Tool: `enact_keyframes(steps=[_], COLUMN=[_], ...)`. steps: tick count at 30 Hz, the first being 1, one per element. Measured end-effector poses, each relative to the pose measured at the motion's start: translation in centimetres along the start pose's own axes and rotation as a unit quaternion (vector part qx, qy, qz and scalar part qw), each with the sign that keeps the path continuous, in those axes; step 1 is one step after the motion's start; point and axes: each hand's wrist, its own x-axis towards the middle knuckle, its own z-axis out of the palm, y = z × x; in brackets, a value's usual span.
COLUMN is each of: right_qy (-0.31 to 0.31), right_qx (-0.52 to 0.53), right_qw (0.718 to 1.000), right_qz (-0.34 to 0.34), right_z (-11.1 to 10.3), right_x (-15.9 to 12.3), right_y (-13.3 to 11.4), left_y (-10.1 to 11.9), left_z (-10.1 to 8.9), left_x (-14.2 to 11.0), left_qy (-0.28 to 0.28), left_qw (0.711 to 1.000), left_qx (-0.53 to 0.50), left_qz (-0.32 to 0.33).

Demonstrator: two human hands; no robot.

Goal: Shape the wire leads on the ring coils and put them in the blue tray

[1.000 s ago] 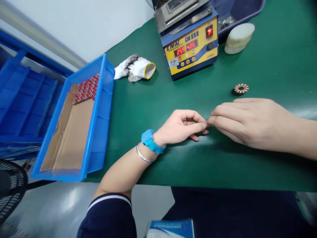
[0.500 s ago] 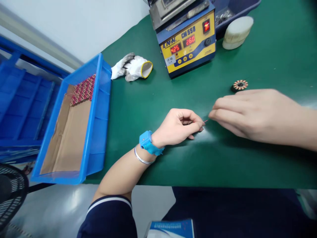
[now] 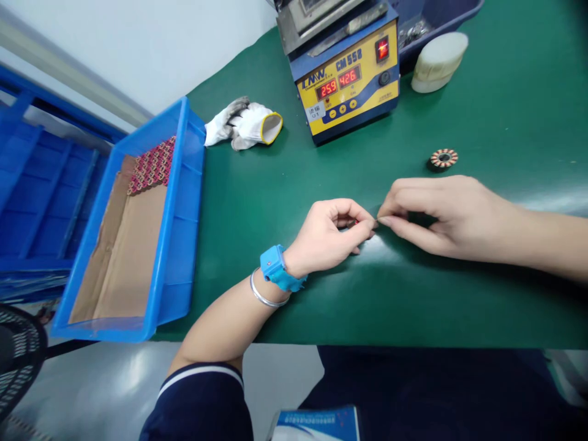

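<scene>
Thumb and fingers of my left hand point(image 3: 342, 236) are closed in a pinch above the green table. A bit of a thin red wire point(image 3: 357, 222) shows at its fingers; most of it is hidden. My right hand point(image 3: 441, 211) pinches with thumb and forefinger right at the left fingertips. What sits between the right fingertips is too small to make out. Just beyond the right hand a small motor stator point(image 3: 452, 158), wound with copper, lies on the table. A blue wrist strap point(image 3: 274, 266) and a silver bangle are on my left arm.
To the left stands a blue bin point(image 3: 181, 202) lined with cardboard, with rows of red-and-copper parts point(image 3: 154, 165). White gloves point(image 3: 248, 125) lie behind it. At the back are a yellow-blue CM 558 unit point(image 3: 349, 86), an off-white block point(image 3: 438, 61) and a dark tub point(image 3: 452, 18).
My right hand drew away from the left, baring a thin red wire, then came back to the left fingertips with its thumb turned into view. The camera view shifted slightly.
</scene>
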Motion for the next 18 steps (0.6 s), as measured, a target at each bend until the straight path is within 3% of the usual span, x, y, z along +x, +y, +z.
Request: enact_keyframes(steps=[4, 18], right_qy=[0.061, 0.041], right_qx=[0.027, 0.067], right_qw=[0.995, 0.993], right_qz=[0.068, 0.091], right_z=[0.44, 1.09], right_x=[0.06, -0.01], right_y=[-0.30, -0.82], left_y=[-0.05, -0.41], left_z=[-0.17, -0.20], left_x=[0.43, 0.73], left_qy=[0.048, 0.062], left_qw=[0.998, 0.996], left_qx=[-0.037, -0.071], left_qz=[-0.010, 0.000])
